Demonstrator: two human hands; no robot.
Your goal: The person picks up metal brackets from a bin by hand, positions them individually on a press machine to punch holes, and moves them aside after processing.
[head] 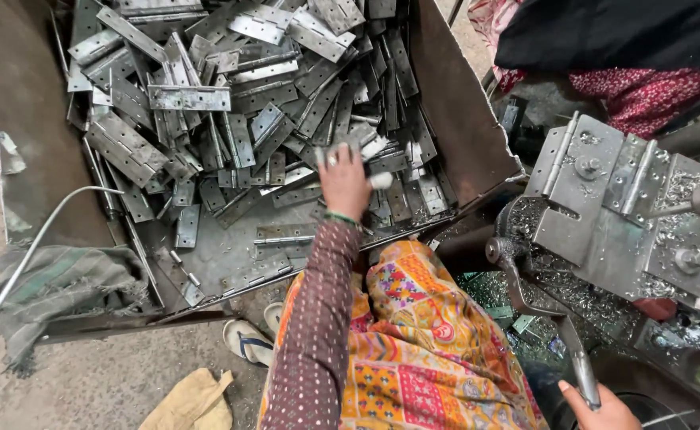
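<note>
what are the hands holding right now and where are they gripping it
The left hand grips a metal hinge in the bin, around one end. The right hand holds the machine lever at its lower end.

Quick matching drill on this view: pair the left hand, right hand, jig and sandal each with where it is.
1 left hand
2 right hand
3 jig
4 sandal

a on the floor by the knee
b on the lever grip
c among hinges in the bin
d right of the bin, covered in shavings

Pairs: 1-c, 2-b, 3-d, 4-a
</note>
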